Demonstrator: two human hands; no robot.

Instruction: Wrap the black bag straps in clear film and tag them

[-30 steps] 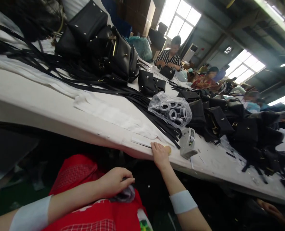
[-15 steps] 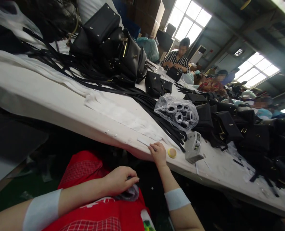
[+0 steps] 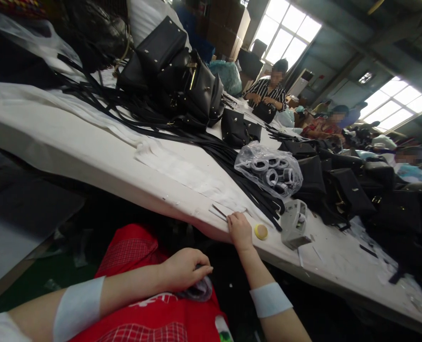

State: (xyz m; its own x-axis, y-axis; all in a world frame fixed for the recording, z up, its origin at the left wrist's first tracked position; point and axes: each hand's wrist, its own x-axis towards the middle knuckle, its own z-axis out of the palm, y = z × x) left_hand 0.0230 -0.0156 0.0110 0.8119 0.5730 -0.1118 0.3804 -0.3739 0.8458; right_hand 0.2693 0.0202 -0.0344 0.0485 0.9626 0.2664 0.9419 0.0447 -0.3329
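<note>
My left hand [image 3: 186, 270] rests over the red apron [image 3: 139, 251], fingers curled round a grey, plastic-looking roll [image 3: 201, 289]. Much of that roll is hidden by the hand. At the front edge of the white-covered table [image 3: 154, 190], my right hand [image 3: 240, 232] has its fingers closed on a slim, dark, pointed tool [image 3: 219, 211]. The tool points left over a thin white strip, and its grip end is covered by my fingers. Just right of this hand lies a round yellow tin [image 3: 261, 232] with a tan top.
A grey tape dispenser [image 3: 295, 224] stands beyond the tin. Behind it sits a clear bag of ring-shaped rolls [image 3: 269, 170]. Long black straps [image 3: 239, 183] cross the table, with black handbags [image 3: 200, 90] piled left and more at right. A person in stripes [image 3: 267, 92] handles a bag across the table.
The dark pointed tool now shows past my right fingertips, where only its hidden end was before. My left hand keeps its hold on the roll. The whole view has shifted slightly.
</note>
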